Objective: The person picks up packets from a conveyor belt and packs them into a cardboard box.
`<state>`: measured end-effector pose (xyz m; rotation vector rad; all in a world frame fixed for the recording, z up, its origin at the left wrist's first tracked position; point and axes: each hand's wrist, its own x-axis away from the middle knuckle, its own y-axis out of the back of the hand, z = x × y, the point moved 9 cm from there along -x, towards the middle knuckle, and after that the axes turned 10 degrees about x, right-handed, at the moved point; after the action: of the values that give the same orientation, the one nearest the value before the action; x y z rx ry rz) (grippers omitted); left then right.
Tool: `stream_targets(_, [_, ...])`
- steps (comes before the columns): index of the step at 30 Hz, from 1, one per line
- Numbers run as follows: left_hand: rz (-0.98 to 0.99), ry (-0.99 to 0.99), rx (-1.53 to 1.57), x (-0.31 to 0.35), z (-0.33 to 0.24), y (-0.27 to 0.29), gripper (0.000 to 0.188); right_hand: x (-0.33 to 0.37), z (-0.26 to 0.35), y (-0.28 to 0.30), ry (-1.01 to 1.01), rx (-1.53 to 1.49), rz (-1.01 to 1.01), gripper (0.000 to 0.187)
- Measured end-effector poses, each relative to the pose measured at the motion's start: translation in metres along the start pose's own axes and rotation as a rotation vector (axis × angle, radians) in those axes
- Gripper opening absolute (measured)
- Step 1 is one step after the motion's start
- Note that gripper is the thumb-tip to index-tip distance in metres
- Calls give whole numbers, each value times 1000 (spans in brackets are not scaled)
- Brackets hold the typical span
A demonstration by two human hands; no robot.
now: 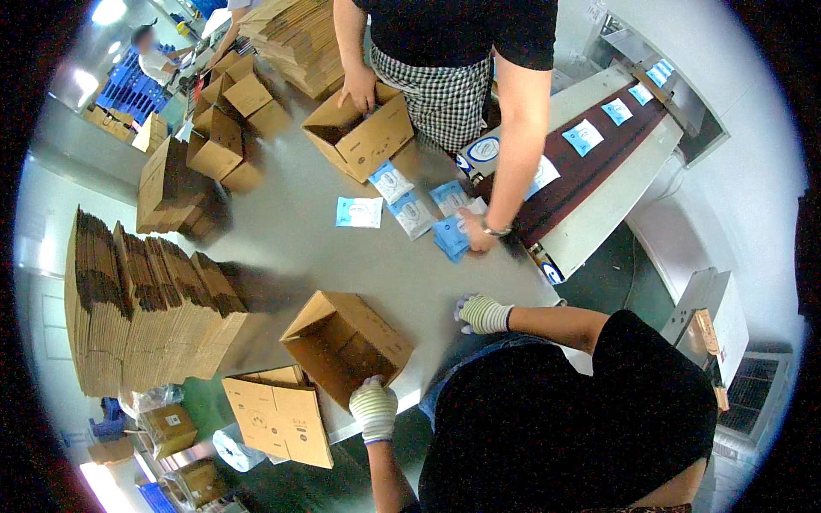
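My left hand (374, 412), in a white glove with green stripes, grips the near rim of an open cardboard box (376, 329). The box lies tilted on the grey metal table with its inside showing. My right hand (484, 315), gloved alike, is at the table's near edge, fingers spread loosely and nothing visible in them. Beyond it, a co-worker's bare hand (479, 231) touches blue and white packets (451, 237). Their other hand (359, 88) is on the rim of a second open box (368, 141). A single packet (358, 212) lies to the left of the pile.
A conveyor (590, 162) carries several packets on the right. Tall stacks of flattened cartons (145, 316) stand at left, with more flat cartons (278, 415) beside my box. Open boxes (218, 137) and another carton stack (291, 43) are at the table's far side.
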<state>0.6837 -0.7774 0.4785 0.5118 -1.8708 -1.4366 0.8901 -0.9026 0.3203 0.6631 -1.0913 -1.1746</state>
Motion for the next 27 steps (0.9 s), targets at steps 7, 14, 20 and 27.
stream_targets(7, [13, 10, -31, -2, -3, 5, 26, -2, 1, 0, -33, -29, 15, 33])
stream_targets(14, [2, 31, -31, 2, -5, 6, 25, 4, 4, 3, -23, -30, 9, 32])
stream_targets(20, [-34, 10, -14, 2, -8, 11, 24, 1, 1, -8, -45, -28, 61, 34])
stream_targets(27, [-11, 18, -27, 3, -9, 13, 24, 2, 0, -12, -56, -39, 78, 33])
